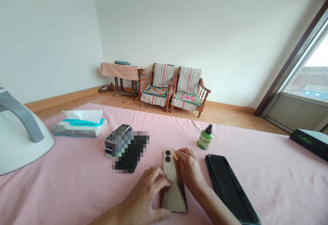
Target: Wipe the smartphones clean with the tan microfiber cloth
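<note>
A gold smartphone [174, 194] lies back up on the pink cloth, its two round camera lenses at the far end. My left hand [151, 191] holds it along the left side, index finger on the back and thumb by the lower left edge. Between the pinched fingertips of my right hand [191, 167] is a small orange-tan piece [176, 155], perhaps cloth or sponge, touching the phone's back beside the lenses. Right of that hand lies a dark tablet or large phone in a case [230, 184]. A green bottle with a black top [205, 138] stands beyond.
Left of the phone is a stack of phones [119, 134], partly pixelated. Behind it sits a tissue pack [79, 126]; a white appliance with a grey handle [23, 139] stands far left. A black box [307, 143] is at right. Two wooden chairs [188, 81] stand by the wall.
</note>
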{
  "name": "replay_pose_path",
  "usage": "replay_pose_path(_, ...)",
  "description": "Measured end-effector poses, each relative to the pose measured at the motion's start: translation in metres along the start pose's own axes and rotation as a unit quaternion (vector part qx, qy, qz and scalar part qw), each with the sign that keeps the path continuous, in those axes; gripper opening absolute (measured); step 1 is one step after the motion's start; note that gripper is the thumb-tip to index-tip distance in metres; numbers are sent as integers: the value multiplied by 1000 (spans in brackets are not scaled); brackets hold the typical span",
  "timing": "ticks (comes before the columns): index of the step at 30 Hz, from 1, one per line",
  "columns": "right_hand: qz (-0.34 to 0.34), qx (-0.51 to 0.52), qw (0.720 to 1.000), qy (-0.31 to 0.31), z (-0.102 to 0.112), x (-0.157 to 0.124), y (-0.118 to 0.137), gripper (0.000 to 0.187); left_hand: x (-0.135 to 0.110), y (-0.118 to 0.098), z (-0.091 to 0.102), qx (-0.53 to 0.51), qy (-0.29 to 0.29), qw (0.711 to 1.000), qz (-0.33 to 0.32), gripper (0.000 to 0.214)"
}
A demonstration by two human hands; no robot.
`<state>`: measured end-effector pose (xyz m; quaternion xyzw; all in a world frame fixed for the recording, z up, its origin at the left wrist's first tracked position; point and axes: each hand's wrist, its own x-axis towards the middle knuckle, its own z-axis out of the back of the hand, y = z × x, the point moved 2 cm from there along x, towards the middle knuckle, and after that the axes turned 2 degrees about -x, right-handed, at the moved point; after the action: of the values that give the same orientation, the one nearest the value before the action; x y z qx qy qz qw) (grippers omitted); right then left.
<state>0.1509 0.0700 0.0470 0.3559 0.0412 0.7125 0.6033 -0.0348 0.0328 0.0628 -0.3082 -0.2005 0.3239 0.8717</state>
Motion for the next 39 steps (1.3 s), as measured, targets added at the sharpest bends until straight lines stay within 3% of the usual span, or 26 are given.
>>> replay_pose_path(4, 3, 24, 999, -33, -3, 6, -10, 27, 1, 1, 0, 4, 1, 1000, -3, 53)
replay_pose_path(8, 6, 11, 1000, -9, -7, 1, -11, 27, 1, 0, 2, -3, 5, 1000, 2, 52)
replay_pose_path(16, -13, -39, 997, 58, 10, -37, 11, 25, 2, -4, 5, -14, 9, 1000, 17, 56)
replay_pose_path(24, -36, -53, 997, 35, 0, 7, -6, 28, 1, -2, 3, -3, 7, 1000, 12, 54)
replay_pose_path(33, -24, -76, 994, 77, 14, -23, -1, 30, -1, -1, 2, -5, 8, 1000, 3, 52)
replay_pose_path(39, -51, -67, 996, 23, 7, -12, -10, 18, 0, 1, 2, -5, 10, 1000, -1, 52)
